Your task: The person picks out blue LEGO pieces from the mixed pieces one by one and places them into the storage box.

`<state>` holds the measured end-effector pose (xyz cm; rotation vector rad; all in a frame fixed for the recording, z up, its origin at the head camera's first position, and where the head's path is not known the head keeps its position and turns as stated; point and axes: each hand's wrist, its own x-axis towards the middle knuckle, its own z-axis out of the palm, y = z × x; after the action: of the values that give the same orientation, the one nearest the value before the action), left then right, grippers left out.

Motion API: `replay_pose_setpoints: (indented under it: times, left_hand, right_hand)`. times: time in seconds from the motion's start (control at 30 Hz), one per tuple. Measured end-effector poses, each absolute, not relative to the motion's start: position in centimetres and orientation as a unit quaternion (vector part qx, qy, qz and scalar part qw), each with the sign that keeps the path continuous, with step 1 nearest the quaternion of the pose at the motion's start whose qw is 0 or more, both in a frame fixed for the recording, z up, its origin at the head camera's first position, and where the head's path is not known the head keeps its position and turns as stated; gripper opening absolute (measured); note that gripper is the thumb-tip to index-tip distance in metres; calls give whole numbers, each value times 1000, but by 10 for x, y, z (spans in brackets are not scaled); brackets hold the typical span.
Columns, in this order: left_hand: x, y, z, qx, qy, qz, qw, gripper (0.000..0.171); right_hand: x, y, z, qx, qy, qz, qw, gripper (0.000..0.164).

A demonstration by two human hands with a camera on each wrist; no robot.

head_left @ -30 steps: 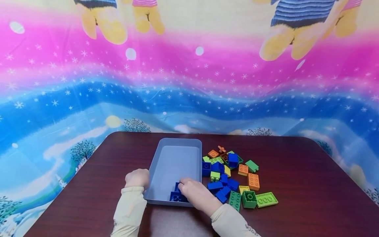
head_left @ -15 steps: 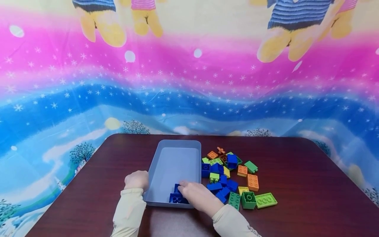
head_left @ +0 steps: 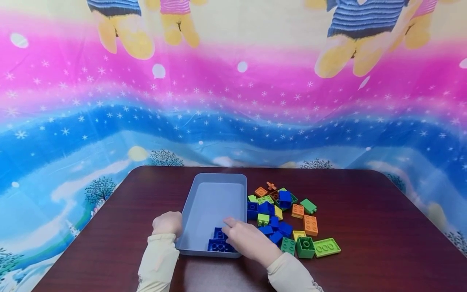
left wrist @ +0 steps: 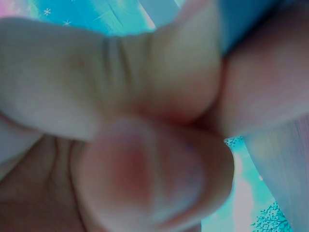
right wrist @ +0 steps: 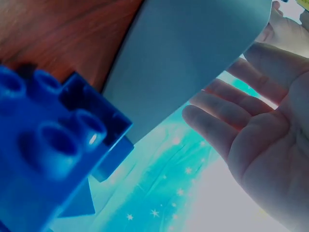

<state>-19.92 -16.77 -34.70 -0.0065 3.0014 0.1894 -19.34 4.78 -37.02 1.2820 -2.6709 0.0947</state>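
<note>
A shallow grey-blue tray (head_left: 219, 202) lies on the table. My left hand (head_left: 167, 224) holds its left rim; in the left wrist view the curled fingers (left wrist: 159, 77) and thumb press together, with a blue-grey piece of the tray (left wrist: 241, 24) showing beside them. Inside the tray's near right corner sit blue toy building bricks, one brick (head_left: 219, 233) behind another brick (head_left: 218, 245), both with hollow side up. My right hand (head_left: 248, 239) is over the tray's right wall beside these bricks. The right wrist view shows its fingers (right wrist: 212, 128) loosely extended, holding nothing.
Loose bricks lie heaped right of the tray: blue bricks (head_left: 284, 229), an orange brick (head_left: 311, 225), a dark green brick (head_left: 305, 247), a lime plate (head_left: 327, 247) and others. Close to the right wrist camera is a large blue brick (right wrist: 58, 140). A patterned cloth (head_left: 233, 101) hangs behind the table.
My right hand has let go of the rear blue brick in the tray and drawn slightly right, its fingers loosening. More of that brick shows. The left hand stays at the rim.
</note>
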Motion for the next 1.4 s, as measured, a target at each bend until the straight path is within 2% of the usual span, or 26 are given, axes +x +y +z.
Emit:
replay_pose_setpoints:
  times: [0.37,0.53,0.87,1.13,1.27,1.4]
  left_hand:
    - [-200,-169,-349,-5,995,64,73,17]
    - [-200,-169,-348,-5,995,63,71,17]
    - [-202,-170,-348,-5,995,67,75,17]
    - [-202,-169,-348,-7,995,65,77,17]
    - [-201,-169,-348,-5,995,67,75,17]
    - [-201,-169,-348,-3,995,66,73,18]
  right_hand:
    - [-195,58,-368,434,-892,69,102,21]
    - [-200,68,-367,427,-890,91,133,19]
    - [-213,99,-359,329,-914,141,191,22]
    - [-224,125,-360,227,-953,162,120,32]
    - [-228,131,-365,206,-960,174,80,38]
    - [-230,132,-369,215,-957,180,75,38]
